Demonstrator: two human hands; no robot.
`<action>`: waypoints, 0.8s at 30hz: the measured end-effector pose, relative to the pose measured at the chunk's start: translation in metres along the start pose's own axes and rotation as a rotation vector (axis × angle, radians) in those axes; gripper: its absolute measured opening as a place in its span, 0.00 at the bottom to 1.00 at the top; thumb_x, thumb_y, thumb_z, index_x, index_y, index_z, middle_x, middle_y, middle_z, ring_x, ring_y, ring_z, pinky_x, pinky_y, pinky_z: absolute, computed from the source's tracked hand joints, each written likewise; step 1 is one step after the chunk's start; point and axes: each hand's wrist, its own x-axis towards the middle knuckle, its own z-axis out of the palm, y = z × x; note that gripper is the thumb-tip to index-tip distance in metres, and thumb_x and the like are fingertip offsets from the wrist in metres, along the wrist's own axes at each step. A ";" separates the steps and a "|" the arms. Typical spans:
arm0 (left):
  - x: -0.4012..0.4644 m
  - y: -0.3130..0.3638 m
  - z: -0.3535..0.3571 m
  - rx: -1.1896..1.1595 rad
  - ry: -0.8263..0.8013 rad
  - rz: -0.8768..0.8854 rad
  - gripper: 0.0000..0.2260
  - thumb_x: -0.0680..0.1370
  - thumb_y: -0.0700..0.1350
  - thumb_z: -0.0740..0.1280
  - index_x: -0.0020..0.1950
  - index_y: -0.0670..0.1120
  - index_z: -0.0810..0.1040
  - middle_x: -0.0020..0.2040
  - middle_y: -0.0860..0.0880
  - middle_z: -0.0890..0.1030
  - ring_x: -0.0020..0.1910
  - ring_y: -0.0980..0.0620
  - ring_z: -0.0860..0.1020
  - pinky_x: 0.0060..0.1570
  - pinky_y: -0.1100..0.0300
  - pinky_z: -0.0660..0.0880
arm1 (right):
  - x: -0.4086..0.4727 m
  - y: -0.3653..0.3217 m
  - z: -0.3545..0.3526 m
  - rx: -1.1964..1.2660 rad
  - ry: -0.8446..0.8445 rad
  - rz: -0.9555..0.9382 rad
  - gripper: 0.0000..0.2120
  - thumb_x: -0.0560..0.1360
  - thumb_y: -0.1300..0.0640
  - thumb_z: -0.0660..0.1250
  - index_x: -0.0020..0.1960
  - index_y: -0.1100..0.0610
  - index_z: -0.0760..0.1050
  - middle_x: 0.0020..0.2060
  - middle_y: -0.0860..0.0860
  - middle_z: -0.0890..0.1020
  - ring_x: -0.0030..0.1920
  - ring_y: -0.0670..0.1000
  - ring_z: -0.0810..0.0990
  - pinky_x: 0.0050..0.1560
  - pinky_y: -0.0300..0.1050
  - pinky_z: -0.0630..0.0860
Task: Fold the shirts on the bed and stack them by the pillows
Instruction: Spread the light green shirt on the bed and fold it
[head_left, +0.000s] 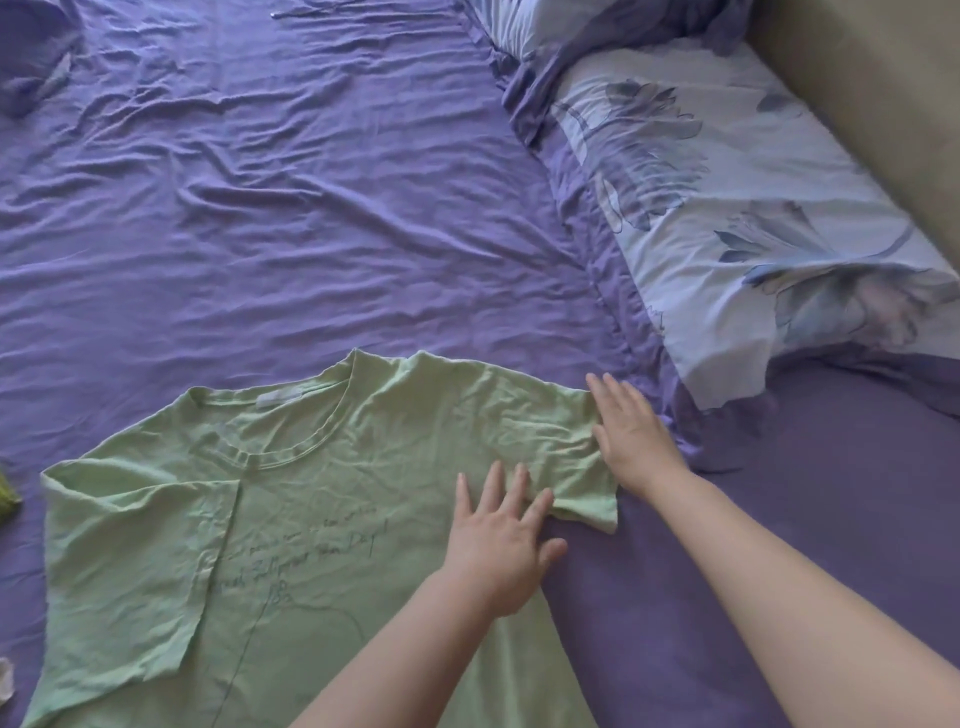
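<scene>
Both hands (566, 493) flat on green shirt (291, 519) sleeve edge.

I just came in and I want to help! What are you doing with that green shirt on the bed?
A person is folding the light green shirt, which lies face up on the purple sheet. One sleeve is already folded in over the front. The other sleeve is not folded yet: both hands lie flat on it, the left hand near the sleeve's lower edge and the right hand on its outer end. The flowered pillows lie just beyond, and no folded stack shows beside them yet.
</scene>
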 end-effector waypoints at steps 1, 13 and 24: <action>0.000 0.000 0.004 0.017 -0.022 0.006 0.30 0.78 0.64 0.51 0.77 0.56 0.45 0.78 0.49 0.40 0.75 0.44 0.35 0.69 0.37 0.35 | 0.003 0.000 0.000 -0.015 -0.014 0.010 0.31 0.79 0.56 0.57 0.77 0.55 0.45 0.76 0.54 0.54 0.75 0.54 0.52 0.71 0.50 0.55; -0.017 -0.046 -0.052 -1.411 0.270 -0.412 0.16 0.79 0.50 0.64 0.65 0.47 0.73 0.61 0.48 0.77 0.57 0.51 0.77 0.56 0.57 0.73 | -0.016 -0.090 -0.048 0.553 -0.055 -0.150 0.06 0.73 0.52 0.69 0.45 0.53 0.74 0.35 0.46 0.78 0.40 0.49 0.77 0.40 0.39 0.67; -0.030 -0.095 -0.052 -1.642 0.280 -0.627 0.12 0.76 0.40 0.68 0.58 0.39 0.75 0.49 0.42 0.80 0.45 0.45 0.80 0.47 0.50 0.79 | -0.074 -0.113 0.035 0.249 -0.074 -0.405 0.26 0.71 0.48 0.70 0.67 0.53 0.70 0.64 0.47 0.73 0.66 0.47 0.69 0.65 0.38 0.62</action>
